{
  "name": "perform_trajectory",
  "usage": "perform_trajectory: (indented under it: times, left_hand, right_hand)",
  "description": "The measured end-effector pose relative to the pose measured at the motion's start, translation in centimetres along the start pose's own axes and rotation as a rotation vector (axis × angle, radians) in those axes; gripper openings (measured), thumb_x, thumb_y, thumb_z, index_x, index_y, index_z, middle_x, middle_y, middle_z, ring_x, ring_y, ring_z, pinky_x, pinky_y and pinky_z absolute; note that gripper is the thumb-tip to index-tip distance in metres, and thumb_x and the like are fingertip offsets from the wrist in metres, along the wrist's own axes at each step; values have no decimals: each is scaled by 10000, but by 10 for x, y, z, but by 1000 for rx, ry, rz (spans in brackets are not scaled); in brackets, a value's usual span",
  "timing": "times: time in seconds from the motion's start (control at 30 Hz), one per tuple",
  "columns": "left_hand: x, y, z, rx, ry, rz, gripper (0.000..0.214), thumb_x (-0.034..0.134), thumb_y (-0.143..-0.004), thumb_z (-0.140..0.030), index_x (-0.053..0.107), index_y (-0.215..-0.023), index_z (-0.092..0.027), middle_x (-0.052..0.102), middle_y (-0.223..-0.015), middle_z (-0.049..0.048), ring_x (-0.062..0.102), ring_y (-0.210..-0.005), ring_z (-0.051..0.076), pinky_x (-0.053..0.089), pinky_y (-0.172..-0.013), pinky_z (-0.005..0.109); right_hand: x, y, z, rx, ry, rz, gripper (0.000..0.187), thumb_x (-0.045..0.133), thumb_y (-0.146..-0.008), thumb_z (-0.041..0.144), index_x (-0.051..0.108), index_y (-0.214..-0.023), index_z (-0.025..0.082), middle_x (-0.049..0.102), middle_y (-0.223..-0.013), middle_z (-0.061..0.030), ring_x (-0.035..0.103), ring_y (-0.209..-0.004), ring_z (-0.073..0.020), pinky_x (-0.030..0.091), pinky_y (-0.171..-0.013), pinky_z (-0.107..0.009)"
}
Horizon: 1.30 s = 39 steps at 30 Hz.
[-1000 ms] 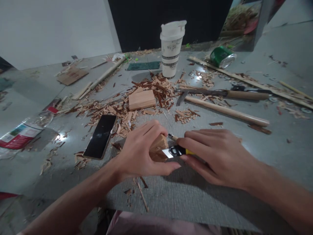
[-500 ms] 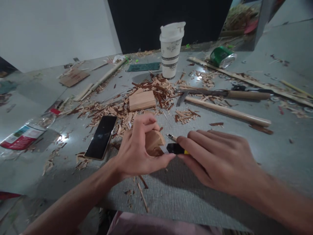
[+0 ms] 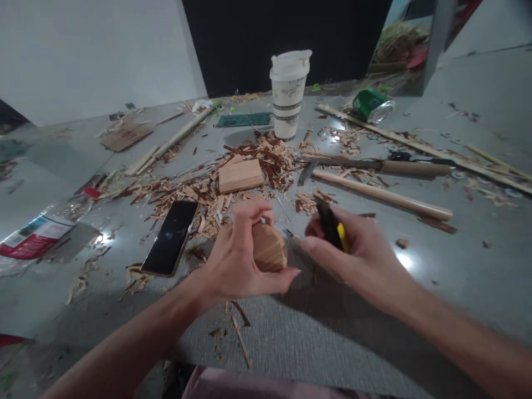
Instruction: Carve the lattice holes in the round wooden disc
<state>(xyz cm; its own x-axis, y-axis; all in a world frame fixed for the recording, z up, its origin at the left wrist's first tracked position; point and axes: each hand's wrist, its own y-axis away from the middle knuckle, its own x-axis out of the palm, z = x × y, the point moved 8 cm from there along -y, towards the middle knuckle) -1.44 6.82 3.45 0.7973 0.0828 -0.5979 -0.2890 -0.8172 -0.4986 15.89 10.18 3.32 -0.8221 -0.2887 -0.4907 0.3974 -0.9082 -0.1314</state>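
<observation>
My left hand [image 3: 236, 255] is closed around a rounded piece of wood [image 3: 269, 247], thumb below and fingers over the top. Its cut face points toward my right hand. A black and yellow utility knife [image 3: 331, 224] is gripped in my right hand [image 3: 353, 244], tilted with its black end up. The same hand also has a slim metal-tipped tool [image 3: 292, 235], its tip pointing at the wood but apart from it. Beyond my left hand, a flat wooden block [image 3: 241, 175] lies among heaped wood shavings [image 3: 270, 152].
A phone [image 3: 171, 237] and a plastic bottle [image 3: 39, 230] lie at left. A lidded paper cup [image 3: 287, 94] stands at the back. To the right are a hammer-like tool [image 3: 415, 168], a wooden rod [image 3: 382, 194], a long strip [image 3: 390, 134] and a green can [image 3: 372, 105].
My right hand has drawn back from the wood and turned, swinging the utility knife upward. The wood has turned in my left hand to show a fuller face. A small chip now lies at right.
</observation>
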Motion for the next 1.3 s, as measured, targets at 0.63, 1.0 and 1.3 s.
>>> perform_trajectory:
  times: [0.63, 1.0, 1.3]
  left_hand:
    - [23, -7, 9, -229, -133, 196, 584, 762, -859, -380, 416, -1323, -302, 584, -1358, 115, 604, -1277, 370, 553, -992, 615]
    - [10, -7, 13, -264, -218, 158, 641, 869, -719, -546, 470, -1139, -273, 595, -1190, 64, 611, -1079, 319, 504, -824, 474]
    - [13, -7, 10, -186, -224, 156, 574, 805, -819, -634, 496, -1130, -264, 603, -1116, 53, 617, -1015, 281, 488, -789, 424]
  right_hand:
    - [8, -5, 6, -100, 65, 3, 292, 575, -1033, 413, 499, -811, 239, 524, -673, 41, 473, -594, -131, 364, -550, -276]
    - [19, 16, 24, -561, 760, 122, 251, 400, -1104, 315, 552, -937, 206, 634, -803, -28, 569, -629, -173, 300, -598, -353]
    - [26, 19, 22, -603, 724, 225, 207, 406, -1059, 208, 608, -1089, 170, 659, -881, -45, 593, -688, -183, 370, -629, -351]
